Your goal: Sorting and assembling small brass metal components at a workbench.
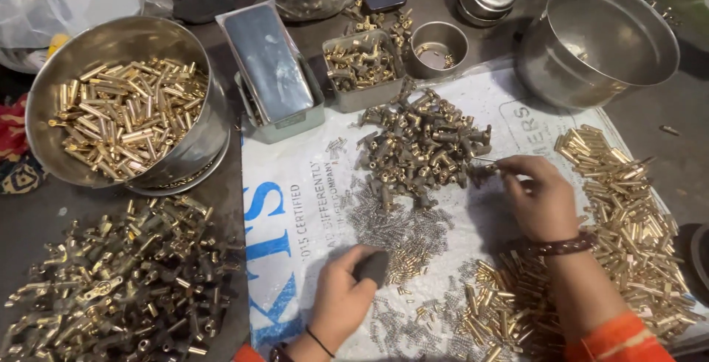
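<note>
Two hands over the printed white sheet point(295, 207). My left hand point(341, 299) has its fingers wrapped around a dark grip-shaped piece point(373, 266), low on the sheet beside the scatter of small grey springs point(391, 229). My right hand point(539, 196) pinches a small dark fitting point(484, 172) between thumb and fingertips, at the right edge of the central heap of dark-and-brass fittings point(421, 144). Brass tubes point(628, 199) lie piled just right of that wrist. Steel bowl of brass tubes point(125, 114) sits far left.

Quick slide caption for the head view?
Right hand picks a brass fitting from the centre pile; left hand holds a dark tool over small springs.
</note>
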